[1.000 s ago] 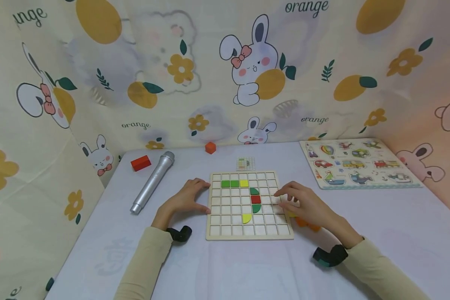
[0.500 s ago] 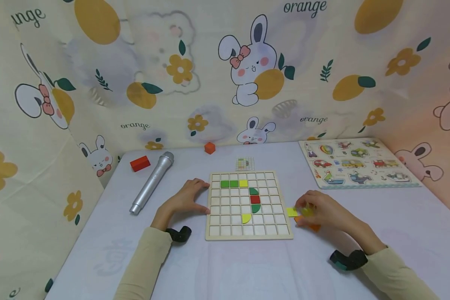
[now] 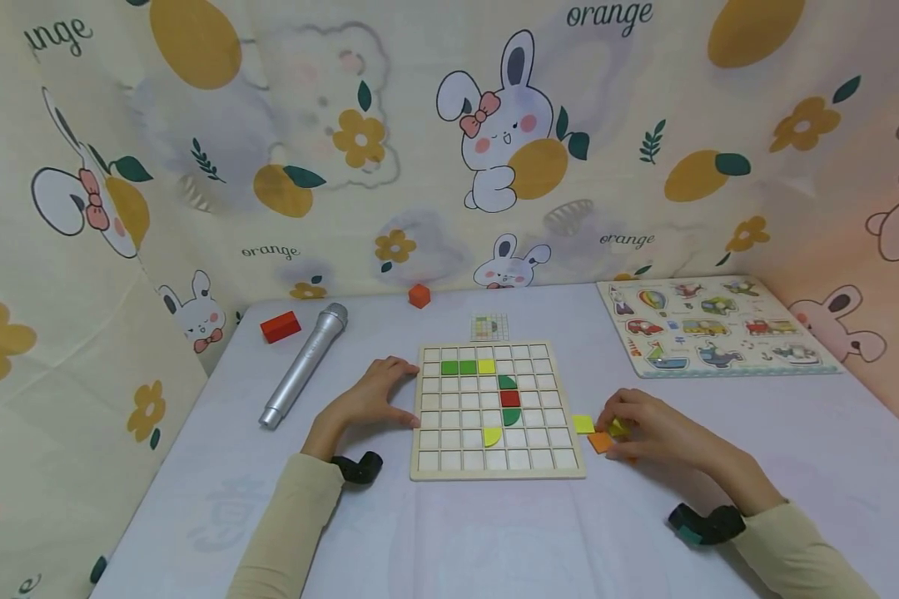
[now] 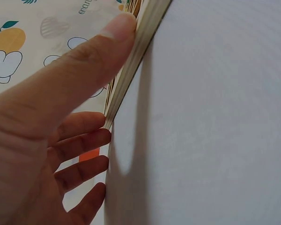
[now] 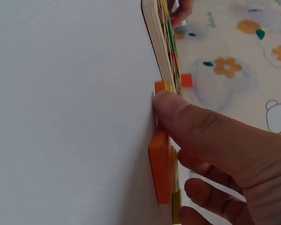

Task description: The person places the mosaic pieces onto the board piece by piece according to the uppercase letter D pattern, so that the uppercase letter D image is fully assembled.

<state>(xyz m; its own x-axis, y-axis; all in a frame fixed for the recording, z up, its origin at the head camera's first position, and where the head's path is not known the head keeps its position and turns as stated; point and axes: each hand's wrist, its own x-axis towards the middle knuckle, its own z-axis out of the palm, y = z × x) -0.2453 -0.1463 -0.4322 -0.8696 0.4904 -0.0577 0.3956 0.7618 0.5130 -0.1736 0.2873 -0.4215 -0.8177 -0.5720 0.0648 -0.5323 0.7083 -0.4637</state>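
On the worktop [image 3: 195,466], a red block [image 3: 280,325] and a silver microphone [image 3: 304,364] are seen at the left. The left hand [image 3: 367,398] is laid flat against the left edge of the grid board [image 3: 494,470], its grip wide, fingers straight and thumb pressed to the board's side. On the board, green, yellow and red tiles are set in the cells. Just right of the board, a yellow tile [image 3: 583,423] and an orange tile [image 3: 600,442] are found on the worktop, where the right hand [image 3: 655,433] is bent over them; its grip is narrow, a small yellow piece [image 3: 618,428] pinched at the fingertips. A vehicle puzzle [image 3: 712,326] is placed far right. Compared with a second ago, the right hand has been drawn off the board to the loose tiles; the left is unchanged.
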